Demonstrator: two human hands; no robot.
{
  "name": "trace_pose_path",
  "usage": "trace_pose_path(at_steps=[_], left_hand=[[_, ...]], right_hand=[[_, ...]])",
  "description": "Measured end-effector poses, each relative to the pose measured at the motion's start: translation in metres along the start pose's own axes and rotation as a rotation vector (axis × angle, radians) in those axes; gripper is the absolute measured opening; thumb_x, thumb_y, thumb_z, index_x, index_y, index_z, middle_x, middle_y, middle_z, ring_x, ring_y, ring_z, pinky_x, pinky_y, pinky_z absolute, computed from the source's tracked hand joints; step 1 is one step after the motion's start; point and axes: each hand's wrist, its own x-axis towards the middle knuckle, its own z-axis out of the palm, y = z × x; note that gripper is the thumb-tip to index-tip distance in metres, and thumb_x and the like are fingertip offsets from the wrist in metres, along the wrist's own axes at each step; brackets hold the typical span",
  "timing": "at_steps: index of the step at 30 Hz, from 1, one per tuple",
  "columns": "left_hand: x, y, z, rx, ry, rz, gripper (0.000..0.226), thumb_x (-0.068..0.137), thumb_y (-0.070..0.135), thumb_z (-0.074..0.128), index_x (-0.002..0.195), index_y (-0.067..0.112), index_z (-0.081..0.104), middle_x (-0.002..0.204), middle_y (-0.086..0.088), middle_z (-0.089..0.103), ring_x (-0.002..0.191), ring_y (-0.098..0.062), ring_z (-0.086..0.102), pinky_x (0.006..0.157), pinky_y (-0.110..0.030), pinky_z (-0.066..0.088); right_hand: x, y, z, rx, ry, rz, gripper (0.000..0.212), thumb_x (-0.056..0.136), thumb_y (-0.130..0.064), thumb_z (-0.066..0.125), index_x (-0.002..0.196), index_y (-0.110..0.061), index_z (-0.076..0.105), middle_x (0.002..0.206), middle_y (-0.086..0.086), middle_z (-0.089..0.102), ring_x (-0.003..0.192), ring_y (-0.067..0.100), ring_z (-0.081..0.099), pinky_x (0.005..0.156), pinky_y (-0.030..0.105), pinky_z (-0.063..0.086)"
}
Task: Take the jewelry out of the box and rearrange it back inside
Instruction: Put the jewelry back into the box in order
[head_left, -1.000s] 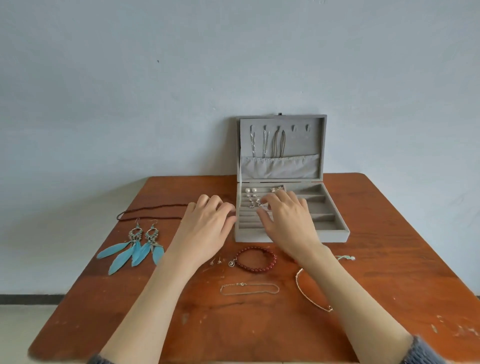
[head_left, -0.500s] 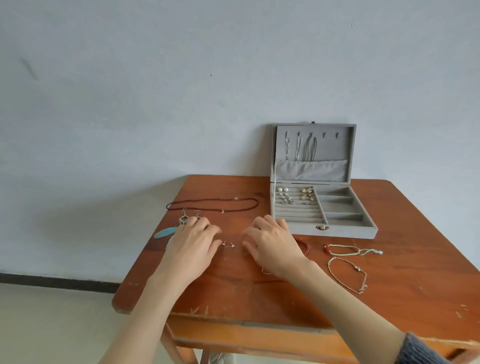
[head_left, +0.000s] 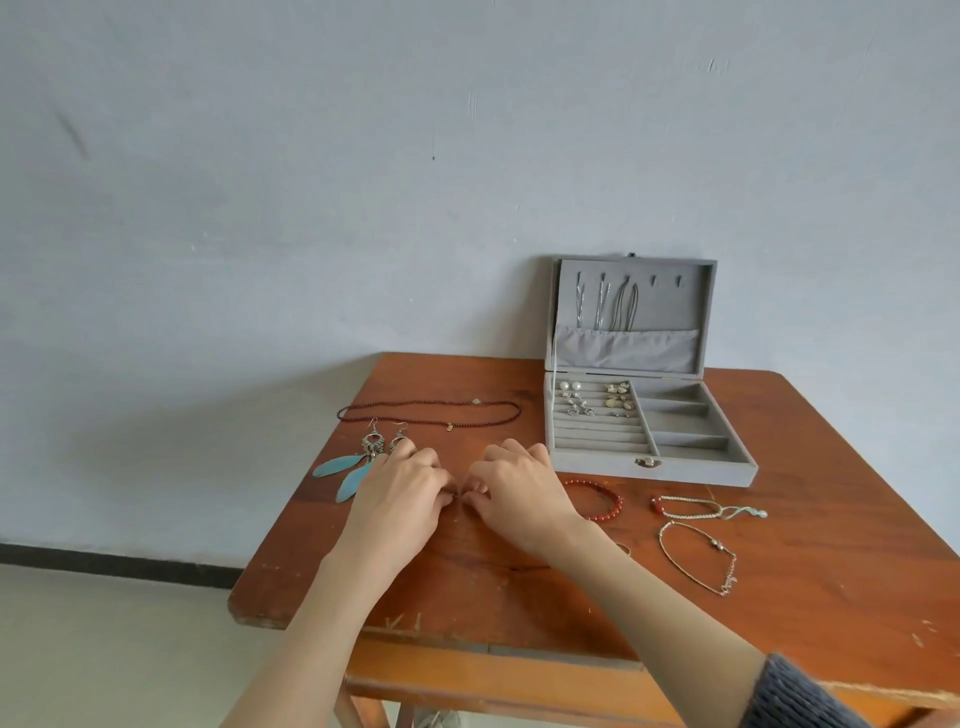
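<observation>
Left hand: the left hand (head_left: 400, 499) is low over the middle of the surface (head_left: 831, 587), fingers curled, tips meeting the other hand's; it seems to pinch something tiny, too small to name.
Right hand: the right hand (head_left: 519, 493) mirrors it, thumb and forefinger curled inward at the same spot; what sits between the tips, I cannot tell.
Box: the grey jewelry box (head_left: 649, 431) stands open at the far edge, lid upright, chains hanging inside the lid, small earrings (head_left: 595, 397) in the rear rows of the ring rolls, side compartments bare.
Laid out: feather earrings (head_left: 353, 465) near the left edge, partly under the left hand; dark bead necklace (head_left: 431, 413) stretched behind them; red bead bracelet (head_left: 597, 496) just right of the right hand; silver bracelet (head_left: 709, 509) and thin chain bracelet (head_left: 698, 558) towards the right edge.
Step in hand: likely picking up or setting down a very small piece, a stud perhaps.
Doing it well: pinch with the fingertips, lift straight up, keep the other hand close beneath in case it drops, and steer clear of the feather earrings so nothing snags.
Risk: a small piece could roll off the near edge.
</observation>
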Motion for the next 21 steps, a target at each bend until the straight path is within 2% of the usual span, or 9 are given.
trace_pose_path(at_steps=[6,8,10,11,16,21], left_hand=[[-0.001,0.0,0.001,0.007,0.043,-0.028,0.024,0.092,0.032,0.051,0.105,0.021,0.068,0.103,0.008,0.062,0.107,-0.015,0.044,0.081,-0.025,0.036],[0.001,0.001,0.003,0.011,0.047,-0.046,0.024,0.092,0.034,0.052,0.103,0.019,0.067,0.102,0.007,0.063,0.106,-0.015,0.045,0.079,-0.025,0.036],[0.002,0.003,0.004,0.026,0.047,-0.05,0.025,0.092,0.035,0.051,0.102,0.018,0.066,0.102,0.007,0.062,0.107,-0.015,0.045,0.081,-0.026,0.037],[0.002,0.004,0.005,0.04,0.05,-0.041,0.025,0.093,0.035,0.05,0.102,0.018,0.065,0.103,0.007,0.062,0.107,-0.015,0.045,0.083,-0.027,0.038],[0.007,0.007,0.009,0.041,0.068,0.026,0.023,0.095,0.031,0.047,0.103,0.021,0.065,0.108,0.007,0.062,0.108,-0.014,0.046,0.089,-0.026,0.037],[0.023,0.019,0.008,-0.025,0.127,0.066,0.023,0.094,0.028,0.048,0.102,0.018,0.067,0.108,0.007,0.063,0.107,-0.015,0.047,0.089,-0.027,0.037]], right_hand=[[0.001,-0.001,0.001,-0.094,0.041,-0.05,0.026,0.093,-0.026,0.046,0.1,-0.012,0.068,0.104,0.003,0.062,0.104,0.023,0.047,0.087,0.035,0.027],[0.001,-0.001,0.002,-0.141,0.074,-0.078,0.02,0.086,-0.023,0.054,0.083,-0.011,0.07,0.088,0.003,0.065,0.09,0.024,0.056,0.079,0.037,0.036],[-0.001,0.003,0.003,-0.167,0.098,-0.036,0.014,0.071,-0.024,0.066,0.061,-0.015,0.066,0.066,-0.001,0.062,0.069,0.022,0.06,0.063,0.035,0.044],[-0.001,0.006,0.005,-0.155,0.126,-0.027,0.013,0.068,-0.024,0.069,0.059,-0.015,0.065,0.063,-0.002,0.061,0.065,0.022,0.06,0.061,0.034,0.045],[-0.004,0.021,-0.007,-0.029,0.208,-0.003,0.01,0.075,-0.02,0.064,0.07,-0.014,0.07,0.071,0.0,0.066,0.071,0.024,0.062,0.063,0.036,0.045],[-0.008,0.052,-0.027,0.026,0.264,0.078,0.015,0.089,-0.018,0.057,0.086,-0.01,0.07,0.091,0.004,0.067,0.091,0.026,0.057,0.081,0.037,0.035]])
